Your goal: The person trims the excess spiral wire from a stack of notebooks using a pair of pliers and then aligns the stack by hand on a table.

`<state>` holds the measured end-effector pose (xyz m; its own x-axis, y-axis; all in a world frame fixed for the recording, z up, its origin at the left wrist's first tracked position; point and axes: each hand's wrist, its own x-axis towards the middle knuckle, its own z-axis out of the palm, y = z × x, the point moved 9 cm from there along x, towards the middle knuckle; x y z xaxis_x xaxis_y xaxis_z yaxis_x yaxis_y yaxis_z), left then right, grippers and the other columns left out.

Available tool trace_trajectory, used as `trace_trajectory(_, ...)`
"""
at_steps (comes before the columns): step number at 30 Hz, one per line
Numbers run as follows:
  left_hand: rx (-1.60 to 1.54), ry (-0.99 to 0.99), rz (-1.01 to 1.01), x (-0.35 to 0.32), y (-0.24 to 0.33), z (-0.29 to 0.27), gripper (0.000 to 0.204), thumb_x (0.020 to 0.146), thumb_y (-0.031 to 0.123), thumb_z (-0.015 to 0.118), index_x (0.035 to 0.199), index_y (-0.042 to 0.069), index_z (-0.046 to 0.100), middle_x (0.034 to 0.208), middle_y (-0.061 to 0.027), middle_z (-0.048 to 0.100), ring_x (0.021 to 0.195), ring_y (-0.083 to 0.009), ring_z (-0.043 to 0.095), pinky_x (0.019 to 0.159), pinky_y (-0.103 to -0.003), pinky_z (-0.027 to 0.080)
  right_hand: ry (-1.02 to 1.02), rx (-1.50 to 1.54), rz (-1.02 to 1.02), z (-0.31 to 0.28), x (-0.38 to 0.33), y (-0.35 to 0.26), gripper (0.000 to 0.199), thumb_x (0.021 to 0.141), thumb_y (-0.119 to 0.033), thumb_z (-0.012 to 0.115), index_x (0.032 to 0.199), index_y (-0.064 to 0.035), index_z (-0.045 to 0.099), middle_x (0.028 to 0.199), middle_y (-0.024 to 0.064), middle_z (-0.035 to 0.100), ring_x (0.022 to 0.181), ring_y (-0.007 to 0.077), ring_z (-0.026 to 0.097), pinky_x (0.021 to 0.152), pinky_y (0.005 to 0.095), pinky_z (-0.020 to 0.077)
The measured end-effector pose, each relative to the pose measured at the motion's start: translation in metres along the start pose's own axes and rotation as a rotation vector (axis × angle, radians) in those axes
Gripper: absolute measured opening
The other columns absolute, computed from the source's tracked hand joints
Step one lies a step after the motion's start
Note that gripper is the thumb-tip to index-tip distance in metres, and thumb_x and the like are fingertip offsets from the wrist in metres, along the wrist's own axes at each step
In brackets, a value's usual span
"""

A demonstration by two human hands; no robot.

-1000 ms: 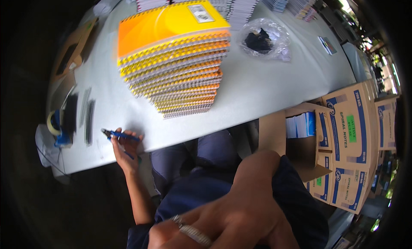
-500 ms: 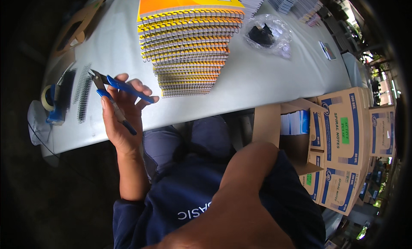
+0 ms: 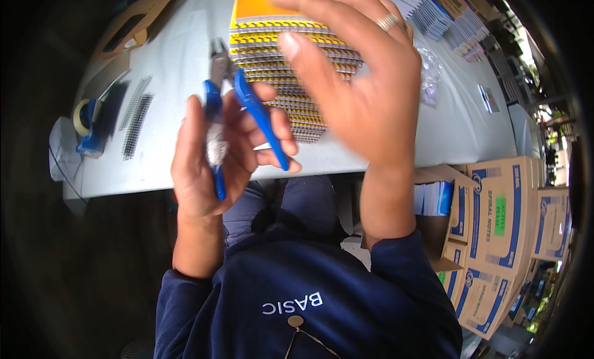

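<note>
My left hand is closed round a pair of blue-handled wire cutters, palm up above the table's near edge. The cutters' jaws point away from me and their handles are spread; a whitish wrap covers part of one handle. Beyond them stands a tall stack of yellow and orange spiral notebooks, bindings facing me. My right hand, blurred by motion and with a ring on one finger, hangs over the stack's right side. Its thumb and fingers are apart, holding nothing, and it hides part of the notebooks.
Left on the table lie black binding wire strips, a blue tape dispenser and a cardboard piece. A clear plastic bag sits right of the stack. Cardboard boxes are piled at my right, one open with blue-covered books.
My right hand has swung from beside my body up over the notebooks. The left hand has moved right with the cutters, now in front of the stack's left side. The view has shifted slightly.
</note>
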<state>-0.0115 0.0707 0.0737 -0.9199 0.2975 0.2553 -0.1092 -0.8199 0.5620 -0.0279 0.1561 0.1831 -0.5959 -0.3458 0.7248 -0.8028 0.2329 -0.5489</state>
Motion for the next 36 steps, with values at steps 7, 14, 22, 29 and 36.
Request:
trace_trajectory(7,-0.047,0.137,-0.094,0.012,-0.013,-0.008,0.062,0.094,0.051,0.025,0.123,-0.003,0.041,0.095,-0.0205,0.054,0.081,-0.0320,0.060,0.077,-0.050,0.051,0.085,-0.442,-0.207,-0.015,0.014,0.037,0.016,0.073,-0.025,0.069,0.082,-0.0131,0.072,0.091,0.0028,0.069,0.084,0.0230,0.061,0.078,0.0361,0.0415)
trace_trajectory(14,1.400,0.549,0.086,-0.001,0.034,-0.006,0.044,0.095,0.037,0.043,0.105,-0.006,0.047,0.080,-0.0150,0.061,0.074,-0.0249,0.060,0.068,-0.035,0.046,0.038,-0.503,-0.179,-0.014,0.010,0.032,0.020,0.069,-0.014,0.074,0.088,-0.0092,0.072,0.090,0.0056,0.070,0.088,0.0171,0.066,0.086,0.0297,0.0446)
trace_trajectory(22,-0.157,0.081,-0.142,-0.003,-0.020,-0.014,0.066,0.093,0.053,0.025,0.127,-0.002,0.036,0.104,-0.0257,0.053,0.100,-0.0406,0.057,0.086,-0.059,0.044,0.050,-0.452,-0.104,-0.014,0.008,0.029,0.026,0.063,-0.015,0.078,0.088,-0.0106,0.073,0.090,0.0059,0.070,0.090,0.0169,0.065,0.083,0.0293,0.0460)
trace_trajectory(29,-0.147,0.098,-0.145,-0.004,-0.018,-0.008,0.066,0.095,0.052,0.018,0.122,-0.002,0.042,0.093,-0.0187,0.056,0.086,-0.0333,0.062,0.083,-0.050,0.050,0.056,-0.492,-0.089,-0.014,0.007,0.027,0.025,0.064,-0.012,0.077,0.088,-0.0107,0.073,0.090,0.0048,0.070,0.090,0.0161,0.064,0.082,0.0282,0.0475)
trace_trajectory(36,1.345,0.553,0.036,-0.013,0.029,-0.015,0.048,0.094,0.041,0.044,0.108,-0.005,0.048,0.082,-0.0182,0.061,0.079,-0.0225,0.060,0.072,-0.033,0.045,0.026,-0.505,-0.161,-0.011,0.002,0.025,0.034,0.060,-0.010,0.080,0.094,-0.0099,0.071,0.095,0.0041,0.069,0.093,0.0164,0.063,0.085,0.0285,0.0465)
